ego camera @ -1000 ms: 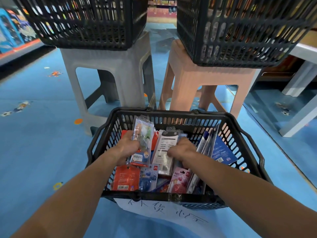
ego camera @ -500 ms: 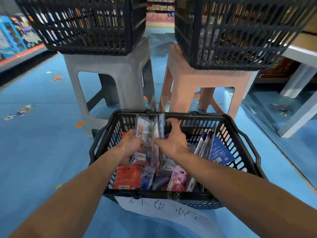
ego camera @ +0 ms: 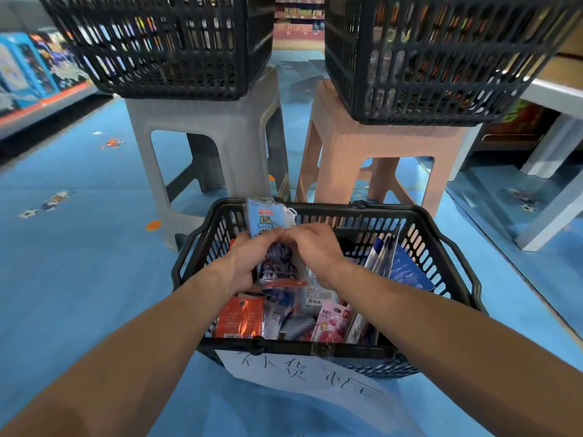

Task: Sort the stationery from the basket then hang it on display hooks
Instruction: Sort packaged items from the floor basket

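Far left: a low shelf (ego camera: 28, 74) of blue boxed goods along the aisle edge. Next, a black crate (ego camera: 164, 42) sits on a grey stool (ego camera: 205, 130) on the blue floor (ego camera: 79, 247). Centre, low: a black basket (ego camera: 448, 244) stands on the floor just in front of both stools, with a paper label (ego camera: 299, 373) bearing handwritten characters hanging off its near wall. Inside, at the near-left corner, an orange packet (ego camera: 241, 316) lies flat; loose clear packets beside it are too jumbled to tell apart. Left hand (ego camera: 249, 260) is above the basket's middle, fingers curled round the lower part of a blue packet (ego camera: 264, 219), which stands upright with its printed header rising past the basket's far rim. Right hand (ego camera: 315, 250) meets it from the other side, fingertips bent onto the packet's right edge, knuckles touching the left hand's. Below the right wrist a pink packet (ego camera: 329, 320) leans against the near wall. Further right, blue cards (ego camera: 407, 269) stand on edge against the basket's right side. Behind, a pink stool (ego camera: 378, 152) carries a second crate (ego camera: 426, 58) filled with mixed goods. Far right: a white table leg (ego camera: 552, 209).
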Demonstrator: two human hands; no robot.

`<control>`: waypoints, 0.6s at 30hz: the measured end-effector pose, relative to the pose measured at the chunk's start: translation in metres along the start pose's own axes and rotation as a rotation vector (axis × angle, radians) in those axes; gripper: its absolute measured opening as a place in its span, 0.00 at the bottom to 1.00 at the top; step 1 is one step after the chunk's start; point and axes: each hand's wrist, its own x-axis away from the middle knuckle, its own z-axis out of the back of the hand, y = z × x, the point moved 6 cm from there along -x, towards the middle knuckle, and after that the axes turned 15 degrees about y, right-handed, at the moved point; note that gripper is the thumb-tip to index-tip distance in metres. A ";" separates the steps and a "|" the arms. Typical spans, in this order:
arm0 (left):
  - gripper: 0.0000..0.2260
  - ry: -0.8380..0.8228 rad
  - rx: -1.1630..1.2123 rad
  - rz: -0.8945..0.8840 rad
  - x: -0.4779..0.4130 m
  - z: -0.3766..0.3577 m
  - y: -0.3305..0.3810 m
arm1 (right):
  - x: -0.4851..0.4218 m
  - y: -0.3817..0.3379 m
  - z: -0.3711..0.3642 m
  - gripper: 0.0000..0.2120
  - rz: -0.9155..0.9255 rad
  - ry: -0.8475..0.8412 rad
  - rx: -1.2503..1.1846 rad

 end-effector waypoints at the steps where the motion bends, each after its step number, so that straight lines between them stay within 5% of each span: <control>1: 0.23 0.004 0.005 -0.010 0.001 -0.001 0.002 | -0.004 -0.002 0.006 0.08 0.009 0.058 -0.002; 5: 0.19 -0.001 0.040 -0.035 0.001 -0.002 0.009 | -0.020 0.001 0.035 0.05 0.008 0.263 0.069; 7: 0.19 -0.005 0.052 -0.051 -0.002 0.000 0.011 | -0.021 0.011 0.033 0.15 -0.074 0.137 0.092; 10: 0.20 -0.017 0.082 -0.049 -0.007 0.001 0.011 | -0.008 0.016 0.016 0.17 -0.215 -0.139 0.008; 18: 0.22 -0.018 0.071 -0.038 -0.008 0.006 0.011 | -0.003 0.016 0.007 0.10 -0.228 -0.278 -0.045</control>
